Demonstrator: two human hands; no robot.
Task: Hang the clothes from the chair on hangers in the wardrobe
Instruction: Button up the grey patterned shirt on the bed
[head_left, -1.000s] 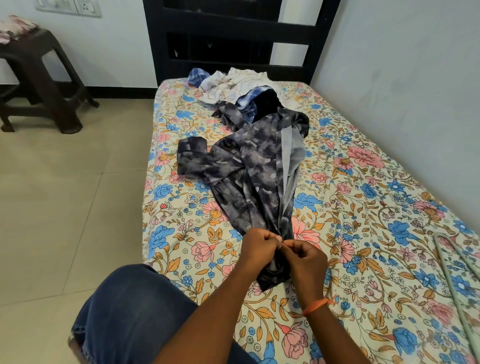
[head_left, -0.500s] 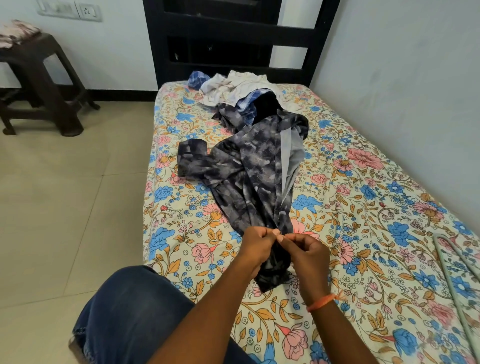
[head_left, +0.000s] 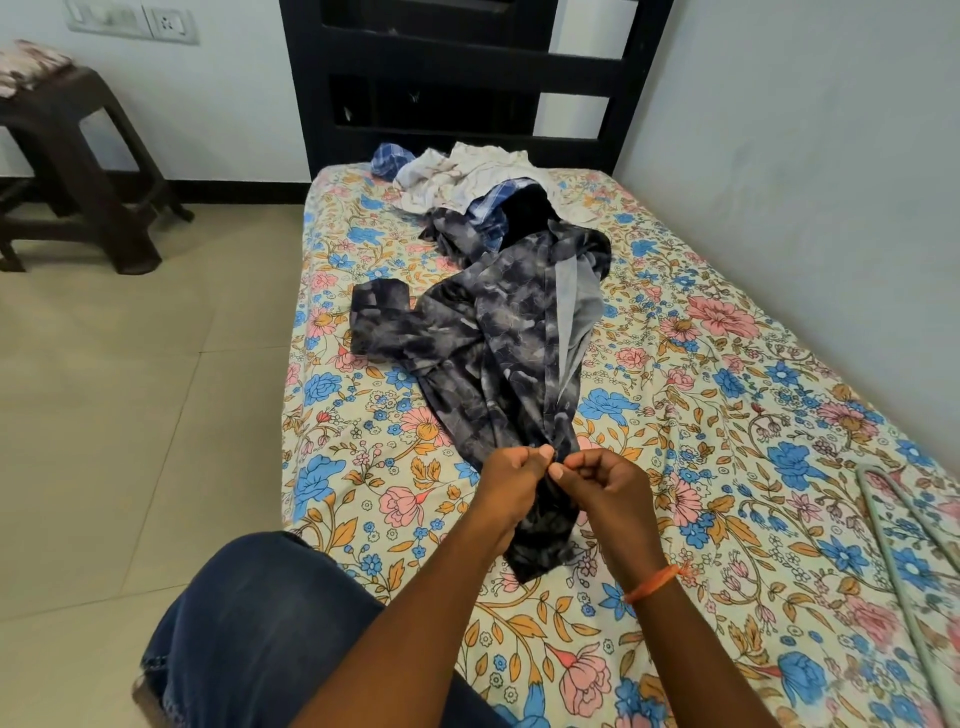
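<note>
A dark grey-and-black patterned shirt (head_left: 498, 338) lies stretched along the floral bedsheet (head_left: 727, 467), its near end bunched between my hands. My left hand (head_left: 511, 483) and my right hand (head_left: 597, 486) meet thumb to thumb, both pinching the shirt's front edge. Beyond it, a pile of white and blue checked clothes (head_left: 467, 176) sits near the headboard. A pale green hanger (head_left: 904, 545) lies on the bed at the right edge, partly cut off.
A black slatted headboard (head_left: 457, 78) stands at the far end of the bed. A dark brown plastic stool (head_left: 78, 171) with folded cloth on it stands at the left on the tiled floor. A wall runs along the bed's right side. My jeans-clad knee (head_left: 249, 623) rests at the bed's edge.
My hands stay pinched on the shirt's near end with only small finger movements. The shirt has barely shifted.
</note>
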